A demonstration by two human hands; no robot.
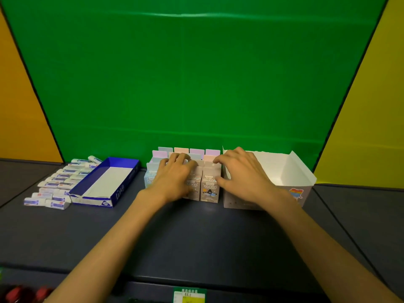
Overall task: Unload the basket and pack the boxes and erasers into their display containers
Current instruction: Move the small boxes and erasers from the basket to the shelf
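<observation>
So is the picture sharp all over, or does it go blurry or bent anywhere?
Head view: the left hand is smeared with motion blur; the erasers and blue tray are sharper; the bottom edge is soft; the wide lens slants the backdrop's edges; lighting is even, with soft shadows under the forearms.

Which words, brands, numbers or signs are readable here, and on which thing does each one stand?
Nothing can be read with certainty.
Blue tray: white script on its side wall, too blurred; a round logo at its front corner, unreadable.
Small boxes: printed labels, too small.
Erasers: sleeve print, too small.
White carton: only a rainbow-coloured picture, no legible text.
Tag at the bottom edge: blurred print.
</observation>
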